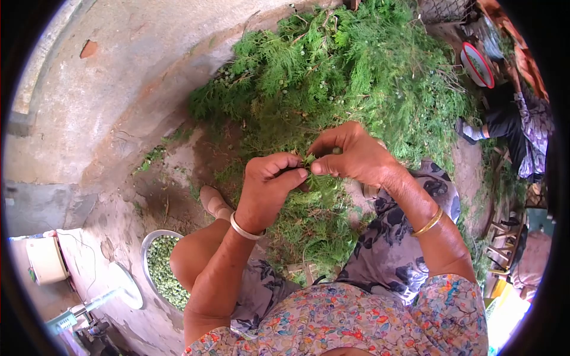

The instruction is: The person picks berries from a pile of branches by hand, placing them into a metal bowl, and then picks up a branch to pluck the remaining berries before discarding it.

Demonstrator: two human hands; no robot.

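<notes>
My left hand (267, 187), with a pale bangle at the wrist, is closed in a pinch on a small green sprig (308, 160). Facing it, my right hand (350, 157) wears a gold-coloured bangle and has thumb and forefinger bent round the same sprig. The fingertips of both hands nearly meet. Beneath and beyond them lies a large heap of green conifer branches (332, 77) with small pale round cones among the leaves. To the left of my knee stands a metal basin (146, 261) full of small green cones.
A fan (126, 286) and a cream box (46, 260) are at the lower left. A concrete wall (119, 77) rises at the upper left. At the right, another person (528, 130) sits near a red-rimmed basin (465, 59). A wooden stool (504, 240) stands below them.
</notes>
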